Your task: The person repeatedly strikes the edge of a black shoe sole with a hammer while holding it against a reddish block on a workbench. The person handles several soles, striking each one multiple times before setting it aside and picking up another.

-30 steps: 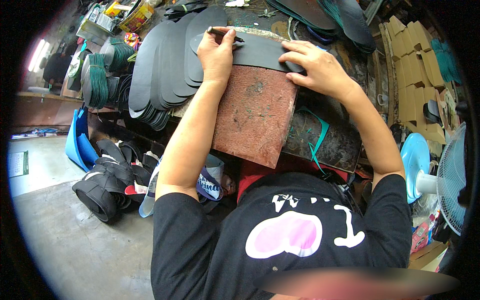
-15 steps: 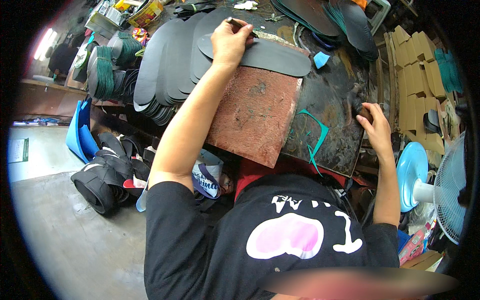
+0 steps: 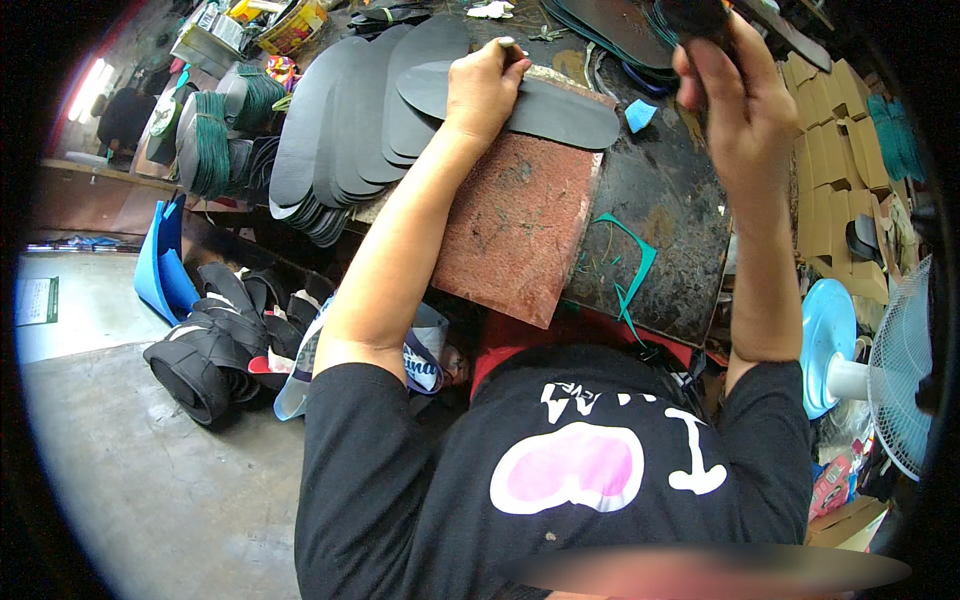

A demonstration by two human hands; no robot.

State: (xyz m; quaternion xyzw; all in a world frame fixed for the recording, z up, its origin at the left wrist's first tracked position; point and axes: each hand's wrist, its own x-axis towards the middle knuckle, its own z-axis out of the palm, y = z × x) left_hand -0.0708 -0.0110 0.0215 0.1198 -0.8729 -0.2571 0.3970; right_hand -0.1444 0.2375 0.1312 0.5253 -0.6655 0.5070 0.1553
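The left hand (image 3: 487, 92) lies pressed flat on the dark sole blank (image 3: 555, 105), gripping a small tool at its far edge; this pins the blank to the reddish cutting board (image 3: 515, 225) on the bench (image 3: 665, 210). The right hand (image 3: 735, 95) is raised right of the board, fingers wrapped around a dark object. Left of the board, more blanks (image 3: 345, 125) lie fanned out.

A grey concrete floor (image 3: 150, 490) spreads below the dark, stained workbench (image 3: 670, 220), with bright daylight at the far left. A blue and white fan (image 3: 880, 370) stands off the bench's right edge, near stacked cardboard boxes (image 3: 835, 180).
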